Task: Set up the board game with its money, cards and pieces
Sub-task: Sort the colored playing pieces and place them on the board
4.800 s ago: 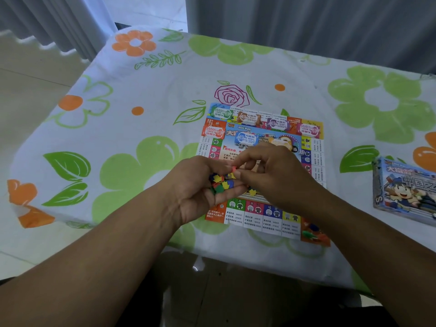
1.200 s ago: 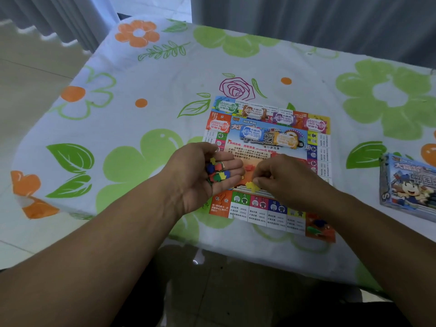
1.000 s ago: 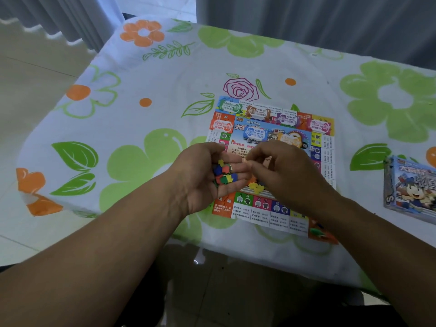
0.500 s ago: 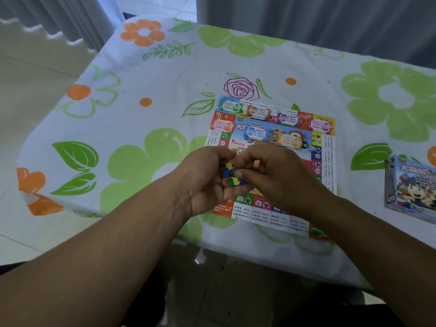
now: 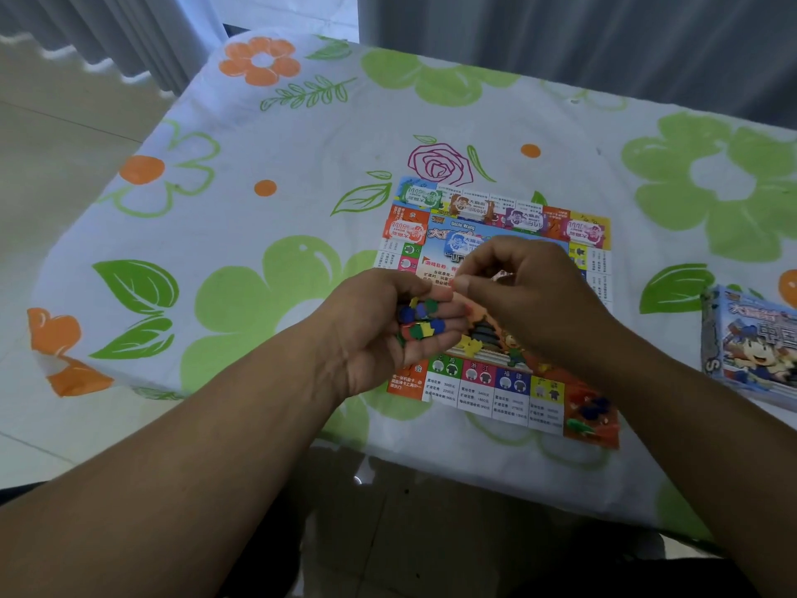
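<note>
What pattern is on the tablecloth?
The tablecloth is white with big green and orange flowers and leaves; clearest in the head view.

My table (image 5: 258, 135) fills most of the frame, covered by a white cloth (image 5: 560, 123) printed with green and orange flowers. The game board (image 5: 487, 394) lies flat on it at centre frame, and the game box (image 5: 750, 347) sits well apart at the right edge, partly cut off.
</note>
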Demonstrator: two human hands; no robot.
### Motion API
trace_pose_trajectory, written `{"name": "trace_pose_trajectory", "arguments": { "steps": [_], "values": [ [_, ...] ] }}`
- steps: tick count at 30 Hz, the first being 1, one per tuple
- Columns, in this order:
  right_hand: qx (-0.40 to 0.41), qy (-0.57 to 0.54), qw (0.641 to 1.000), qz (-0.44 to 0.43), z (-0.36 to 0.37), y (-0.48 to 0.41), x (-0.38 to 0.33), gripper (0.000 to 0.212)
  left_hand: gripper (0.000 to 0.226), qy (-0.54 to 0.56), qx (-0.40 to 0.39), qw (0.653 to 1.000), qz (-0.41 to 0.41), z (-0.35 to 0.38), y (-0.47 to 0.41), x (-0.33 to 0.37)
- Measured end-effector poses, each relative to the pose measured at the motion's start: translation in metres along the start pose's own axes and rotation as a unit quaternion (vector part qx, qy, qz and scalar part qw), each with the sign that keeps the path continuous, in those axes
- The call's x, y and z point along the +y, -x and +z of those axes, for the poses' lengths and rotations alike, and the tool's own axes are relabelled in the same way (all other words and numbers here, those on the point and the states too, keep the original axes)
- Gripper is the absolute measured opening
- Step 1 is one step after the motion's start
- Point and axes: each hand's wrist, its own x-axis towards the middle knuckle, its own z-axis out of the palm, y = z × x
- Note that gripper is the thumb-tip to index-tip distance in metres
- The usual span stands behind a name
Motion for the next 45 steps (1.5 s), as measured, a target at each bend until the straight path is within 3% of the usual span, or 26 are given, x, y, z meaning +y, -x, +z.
{"name": "trace_pose_trajectory", "arguments": {
  "steps": [3, 6, 10, 14, 22, 31, 39, 45],
  "values": [
    [0.019, -0.011, 0.998, 0.064, -0.004, -0.006, 0.008, 0.006, 0.025, 0.01, 0.009, 1.0, 0.001, -0.002, 0.0, 0.002],
    [-0.037, 0.056, 0.992, 0.111, 0.0, -0.009, 0.018, 0.006, 0.024, 0.01, 0.019, 1.0, 0.007, -0.005, 0.002, 0.004],
    [-0.063, 0.135, 0.982, 0.112, 0.009, -0.013, 0.029, 0.01, 0.025, 0.01, 0.033, 0.999, 0.017, -0.008, 0.004, 0.006],
    [-0.039, 0.177, 0.978, 0.102, 0.01, -0.014, 0.03, 0.005, 0.029, 0.012, 0.042, 0.999, 0.025, -0.009, 0.004, 0.006],
    [-0.043, -0.005, 0.999, -0.009, 0.01, -0.004, -0.009, 0.012, 0.028, 0.001, 0.018, 0.999, 0.034, -0.01, 0.003, 0.007],
    [-0.088, -0.013, 0.995, -0.046, 0.009, -0.001, -0.009, 0.019, 0.025, -0.015, 0.019, 0.999, 0.045, -0.009, 0.006, 0.004],
    [-0.065, -0.023, 0.997, -0.022, 0.01, -0.002, -0.008, 0.011, 0.025, 0.005, 0.013, 1.0, 0.016, -0.01, 0.008, 0.008],
    [-0.017, -0.064, 0.998, 0.012, 0.011, -0.007, -0.011, 0.01, 0.024, 0.031, 0.038, 0.997, 0.051, -0.015, 0.01, 0.012]
  ]
}}
